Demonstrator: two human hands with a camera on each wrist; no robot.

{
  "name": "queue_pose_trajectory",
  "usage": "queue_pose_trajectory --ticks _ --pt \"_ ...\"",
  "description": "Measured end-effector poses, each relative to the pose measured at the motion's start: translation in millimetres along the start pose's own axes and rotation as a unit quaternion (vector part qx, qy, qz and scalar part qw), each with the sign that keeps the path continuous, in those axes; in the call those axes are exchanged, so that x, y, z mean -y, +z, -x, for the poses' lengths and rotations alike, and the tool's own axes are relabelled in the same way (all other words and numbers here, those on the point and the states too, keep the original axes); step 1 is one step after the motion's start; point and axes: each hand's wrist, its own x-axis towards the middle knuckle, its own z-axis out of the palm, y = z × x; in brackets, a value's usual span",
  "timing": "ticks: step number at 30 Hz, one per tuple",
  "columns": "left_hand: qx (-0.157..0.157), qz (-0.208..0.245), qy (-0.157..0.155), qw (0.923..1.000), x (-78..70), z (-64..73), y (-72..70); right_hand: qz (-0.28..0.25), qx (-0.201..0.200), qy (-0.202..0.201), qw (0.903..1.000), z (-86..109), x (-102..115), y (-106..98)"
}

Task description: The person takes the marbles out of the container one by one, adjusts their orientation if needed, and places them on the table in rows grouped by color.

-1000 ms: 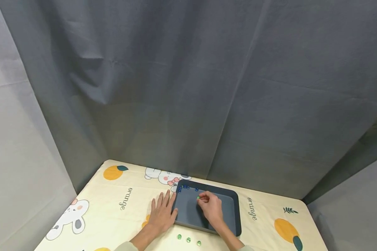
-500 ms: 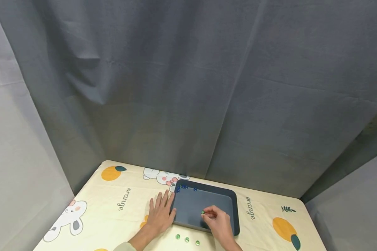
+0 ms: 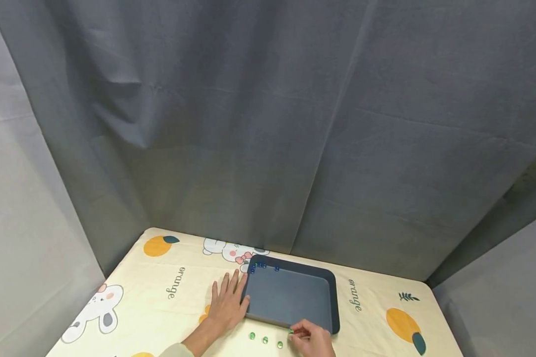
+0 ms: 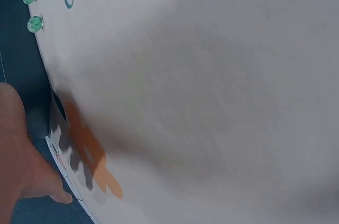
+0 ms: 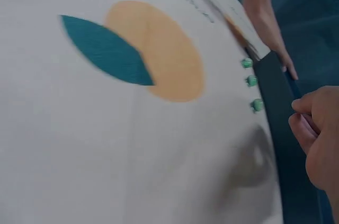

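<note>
— Doing what with the right grip?
— Pinching a green marble between fingertips, near the tray's closest edge.
— And with the left grip?
— Spreading fingers on the desk, just left of the tray.
— Seeing what else?
— Seeing three loose marbles left of the right grip, blue marbles beyond, inside the tray.

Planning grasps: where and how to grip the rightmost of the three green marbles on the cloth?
I'd pinch that green marble across its middle, from above and the near side: it's round, with the tray on its far side.
</note>
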Motion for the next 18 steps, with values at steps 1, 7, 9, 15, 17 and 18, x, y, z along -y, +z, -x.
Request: queue_pose_trajectory --ticks 1,7,9,15,17,18 --pt "-0.002 -0.001 -0.001 1.0 0.9 -0.2 1.6 -0.005 0.01 0.004 0.9999 2.3 -2 0" --pt "0.01 -0.009 -0.008 0.9999 5.0 -1.4 6.7 -0.02 0.067 0.03 0.9971 8.3 -17 0" --pt "0.012 -0.012 -0.008 0.9998 5.1 -1.6 7.4 -0.017 0.084 0.034 0.9958 9.0 -21 0" --pt "0.021 -0.011 -0.008 0.9997 0.8 -1.4 1.3 0.0 0.102 0.035 0.9942 11.5 -29 1" --pt "0.027 -0.011 -0.012 0.9995 -0.1 -1.4 -0.1 0.006 0.098 0.036 0.9946 11.4 -30 1" --pt "0.03 -0.012 -0.014 0.9994 -0.5 -1.5 -0.5 0.007 0.095 0.035 0.9948 11.3 -31 2"
